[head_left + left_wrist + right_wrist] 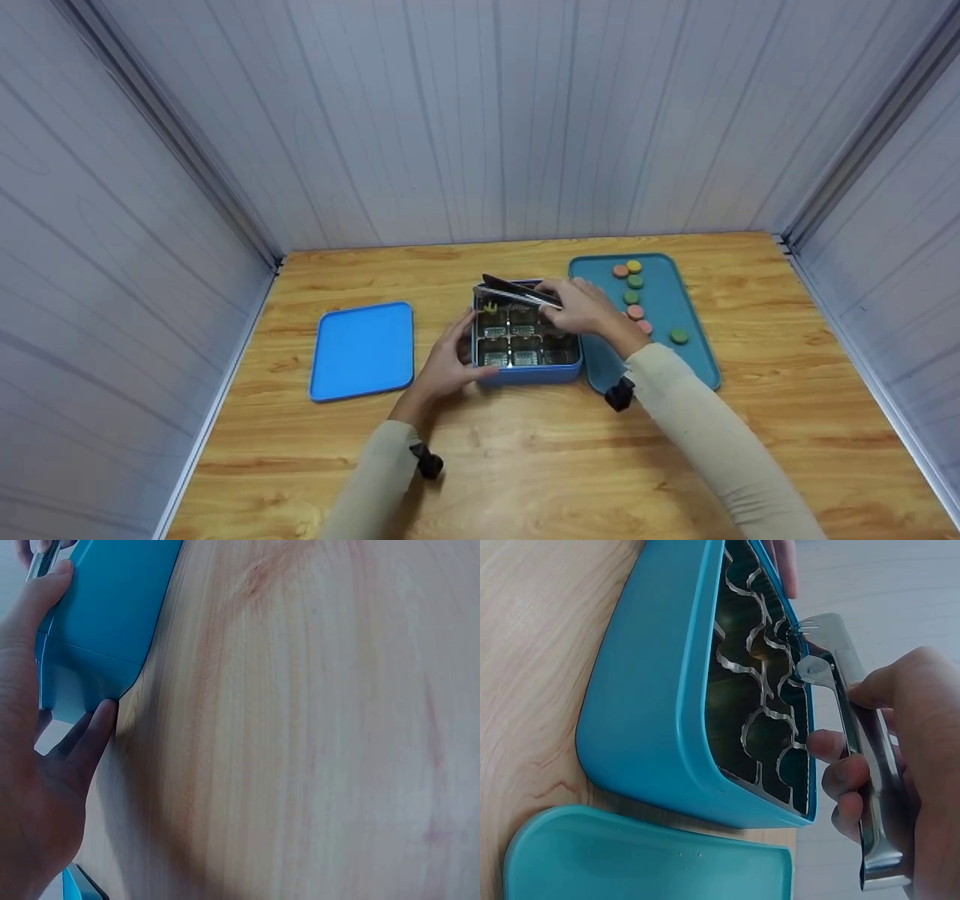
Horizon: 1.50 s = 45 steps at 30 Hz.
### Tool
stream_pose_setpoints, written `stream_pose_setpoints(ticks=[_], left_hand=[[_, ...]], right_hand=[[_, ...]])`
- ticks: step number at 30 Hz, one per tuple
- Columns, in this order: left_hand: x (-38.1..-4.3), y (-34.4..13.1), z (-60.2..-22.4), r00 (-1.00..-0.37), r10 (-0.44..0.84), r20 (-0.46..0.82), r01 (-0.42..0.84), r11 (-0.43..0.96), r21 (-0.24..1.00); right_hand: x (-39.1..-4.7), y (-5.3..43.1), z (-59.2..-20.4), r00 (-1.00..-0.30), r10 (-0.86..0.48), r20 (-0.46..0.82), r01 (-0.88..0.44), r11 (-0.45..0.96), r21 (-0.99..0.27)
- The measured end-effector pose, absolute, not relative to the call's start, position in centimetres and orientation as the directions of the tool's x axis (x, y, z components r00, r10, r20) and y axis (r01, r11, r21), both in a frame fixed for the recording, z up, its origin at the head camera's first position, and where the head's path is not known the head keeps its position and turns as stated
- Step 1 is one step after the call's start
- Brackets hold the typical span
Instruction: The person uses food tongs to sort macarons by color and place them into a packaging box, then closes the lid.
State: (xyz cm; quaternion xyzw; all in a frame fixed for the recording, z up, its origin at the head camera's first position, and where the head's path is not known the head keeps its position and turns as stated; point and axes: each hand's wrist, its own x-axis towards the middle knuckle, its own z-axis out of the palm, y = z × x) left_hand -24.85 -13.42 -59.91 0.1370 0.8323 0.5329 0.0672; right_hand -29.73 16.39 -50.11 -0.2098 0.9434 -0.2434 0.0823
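A blue box [531,375] holds a clear, dark-toned divided insert [525,341] with several compartments. My left hand [448,364] grips the box at its front left corner, thumb on the front and fingers along the left side. In the left wrist view that thumb and the fingers [94,739] press on the walls about the corner. Above the back of the box, my right hand [576,306] holds metal tongs [517,292] that point left. The tongs [862,757] have one pronged tip and one flat, rounded tip, near the box's rim in the right wrist view. No macaron shows between them.
Right of the box lies a teal tray [675,300] with several pink, green, orange and yellow macarons, among them a green macaron [679,336]. My right forearm crosses its lower left part. At left lies a flat blue lid [362,351]. Panel walls enclose the wooden table [525,465].
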Motion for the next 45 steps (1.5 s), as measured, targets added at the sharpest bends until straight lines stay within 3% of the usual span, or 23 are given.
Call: stream_pose_setpoints(ticks=[11, 22, 35, 45], left_hand=[[-25.0, -13.3, -60.0, -0.947, 0.319, 0.044, 0.165, 0.363, 0.917], [-25.0, -13.4, -60.1, -0.948, 0.314, 0.047, 0.177, 0.399, 0.9], [-24.7, -13.4, -60.0, -0.945, 0.323, 0.051, 0.157, 0.313, 0.937], [-24.7, -13.2, -59.8, -0.949, 0.314, 0.033, 0.153, 0.367, 0.918]], right_hand=[[-30.2, 18.1, -49.4, -0.902, -0.429, -0.049, -0.344, 0.784, -0.517], [-31.1, 20.4, -48.9, -0.918, -0.393, -0.058, -0.335, 0.844, -0.419], [-31.9, 24.4, -48.8, -0.94, -0.311, -0.142, -0.176, 0.797, -0.578], [-31.8, 27.1, -48.5, -0.961, -0.261, -0.094, -0.17, 0.821, -0.545]])
